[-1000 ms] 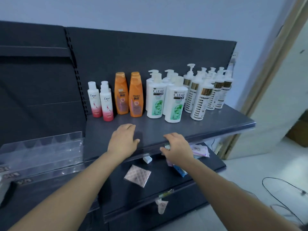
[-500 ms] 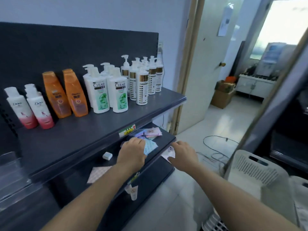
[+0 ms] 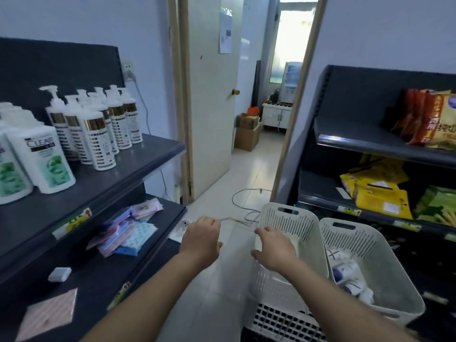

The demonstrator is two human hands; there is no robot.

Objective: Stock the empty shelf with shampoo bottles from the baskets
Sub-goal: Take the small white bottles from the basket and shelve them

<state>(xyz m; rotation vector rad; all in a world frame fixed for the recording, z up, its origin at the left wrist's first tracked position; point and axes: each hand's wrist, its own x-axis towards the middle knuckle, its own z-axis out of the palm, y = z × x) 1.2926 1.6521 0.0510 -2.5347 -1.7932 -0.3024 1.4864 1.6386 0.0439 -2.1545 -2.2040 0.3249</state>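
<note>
Holding my right hand (image 3: 274, 248) above the near basket (image 3: 286, 219), fingers loose, gripping nothing. Left hand (image 3: 201, 239) just left of that basket, loosely curled, nothing in it. Second basket (image 3: 385, 245) just right of it; contents blurred. Shampoo bottles (image 3: 98, 144) well left of it, upright on the shelf (image 3: 138, 169).

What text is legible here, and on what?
"CLEAR": on the white shampoo bottle with the green label, left shelf.
Too blurred or small to read: print on the gold-banded pump bottles, the shelf-edge tag, characters on the snack bags, the paper on the door.
</note>
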